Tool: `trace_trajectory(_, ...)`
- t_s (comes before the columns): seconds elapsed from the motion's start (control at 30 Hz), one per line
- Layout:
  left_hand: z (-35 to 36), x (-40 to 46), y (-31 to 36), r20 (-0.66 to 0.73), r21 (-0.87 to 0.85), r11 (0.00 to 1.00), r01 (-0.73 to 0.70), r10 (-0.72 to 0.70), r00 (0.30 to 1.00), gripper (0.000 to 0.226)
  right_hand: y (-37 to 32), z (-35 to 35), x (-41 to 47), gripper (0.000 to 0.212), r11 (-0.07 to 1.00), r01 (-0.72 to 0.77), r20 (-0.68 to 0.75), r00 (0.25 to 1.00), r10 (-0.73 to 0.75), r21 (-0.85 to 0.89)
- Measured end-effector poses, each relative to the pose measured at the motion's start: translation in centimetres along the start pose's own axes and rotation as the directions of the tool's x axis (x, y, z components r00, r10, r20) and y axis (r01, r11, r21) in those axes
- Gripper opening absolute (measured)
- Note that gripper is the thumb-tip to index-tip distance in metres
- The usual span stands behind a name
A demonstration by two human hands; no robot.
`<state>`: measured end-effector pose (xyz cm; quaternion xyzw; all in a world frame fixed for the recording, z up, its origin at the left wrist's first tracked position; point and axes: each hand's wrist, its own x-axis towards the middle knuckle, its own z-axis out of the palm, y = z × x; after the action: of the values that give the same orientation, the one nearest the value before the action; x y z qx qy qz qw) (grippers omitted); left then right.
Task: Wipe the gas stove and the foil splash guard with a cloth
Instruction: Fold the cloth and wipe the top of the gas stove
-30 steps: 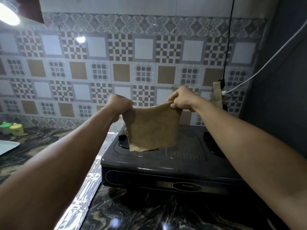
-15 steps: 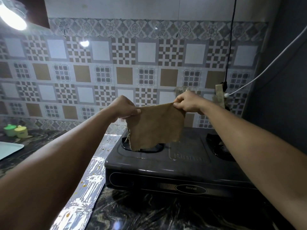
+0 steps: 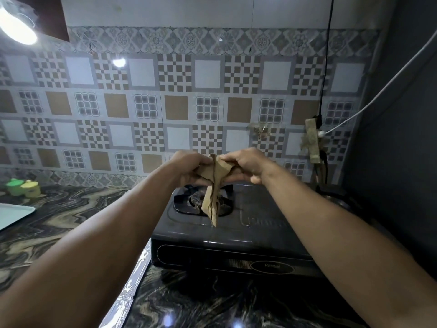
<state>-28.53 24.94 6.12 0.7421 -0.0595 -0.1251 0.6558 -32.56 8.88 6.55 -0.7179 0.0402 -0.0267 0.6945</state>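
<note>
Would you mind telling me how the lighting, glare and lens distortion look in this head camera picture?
Head view: a bright lamp at top left blows out to white and throws a glare spot on the wall tiles; the foil splash guard and the countertop show glints; the right side falls into deep shadow, dimming the gas stove; the wide lens bows the tile lines near the edges.

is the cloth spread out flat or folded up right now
Folded. The cloth is bunched between the left hand and right hand, hanging as a narrow strip above the stove.
</note>
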Motion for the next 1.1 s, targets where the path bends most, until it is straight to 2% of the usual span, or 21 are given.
trace_trajectory(0.07,-0.1,0.1,-0.2,0.02,0.01,1.0,-0.022,0.022,1.0,0.018,0.1,0.0,-0.1,0.022,0.997,-0.036,0.066,0.997,0.032,0.071)
trace_trajectory(0.13,-0.4,0.3,-0.4,0.081,-0.028,0.999,-0.028,0.031,0.996,0.029,0.2,-0.1,0.2,0.032,0.99,-0.076,0.092,0.994,0.065,0.117)
trace_trajectory(0.2,-0.8,0.1,-0.7,0.167,-0.032,0.999,-0.04,0.044,0.985,0.038,0.5,0.0,0.3,0.042,0.993,-0.077,0.105,0.992,0.067,0.09)
trace_trajectory(0.27,-1.0,0.0,-1.0,0.162,-0.001,0.997,-0.074,0.073,0.984,0.029,1.0,0.2,0.3,0.048,0.999,-0.049,0.105,0.993,0.048,0.004)
trace_trajectory(0.33,-1.2,-0.1,-1.3,0.09,0.022,0.996,-0.09,0.087,0.992,0.013,1.7,0.3,0.5,0.043,0.989,0.002,0.02,1.0,0.001,-0.15)
trace_trajectory(0.43,-1.4,-0.1,-1.4,0.057,0.161,0.979,-0.121,0.113,0.992,0.02,2.6,0.2,1.6,0.035,0.918,0.154,-0.177,0.957,-0.231,-0.366)
trace_trajectory(0.5,-1.6,-0.1,-1.1,0.073,0.292,0.941,-0.172,0.158,0.985,0.019,2.5,-0.1,1.9,0.039,0.848,0.295,-0.107,0.921,-0.376,-0.44)
trace_trajectory(0.57,-1.6,-0.4,-0.7,0.091,0.389,0.894,-0.221,0.202,0.975,0.023,2.2,-0.2,1.7,0.044,0.816,0.347,0.056,0.93,-0.363,-0.462)
trace_trajectory(0.63,-1.8,-0.4,-0.5,0.11,0.428,0.871,-0.242,0.216,0.97,0.032,2.1,-0.2,1.7,0.044,0.795,0.336,0.166,0.942,-0.293,-0.504)
trace_trajectory(0.77,-2.3,-0.4,-0.4,0.134,0.477,0.837,-0.266,0.23,0.964,0.043,2.5,0.1,2.2,0.045,0.759,0.321,0.177,0.947,-0.269,-0.566)
trace_trajectory(0.83,-2.6,-0.4,-0.4,0.139,0.495,0.819,-0.289,0.254,0.957,0.046,2.5,0.1,2.1,0.037,0.738,0.333,0.2,0.943,-0.266,-0.587)
trace_trajectory(0.93,-3.0,-0.4,-0.6,0.134,0.528,0.791,-0.31,0.283,0.95,0.047,2.2,0.2,1.8,0.019,0.738,0.32,0.286,0.941,-0.178,-0.594)
trace_trajectory(0.97,-3.0,-0.3,-0.7,0.139,0.536,0.783,-0.317,0.289,0.947,0.048,1.9,0.3,1.7,0.016,0.691,0.332,0.32,0.935,-0.153,-0.642)
trace_trajectory(1.07,-2.9,-0.5,-1.0,0.16,0.551,0.763,-0.339,0.302,0.94,0.047,0.9,1.1,1.7,0.017,0.414,0.379,0.365,0.924,-0.116,-0.828)
trace_trajectory(1.1,-2.9,-0.5,-1.0,0.162,0.55,0.758,-0.349,0.313,0.936,0.046,0.5,1.2,1.6,0.017,0.355,0.376,0.364,0.926,-0.103,-0.856)
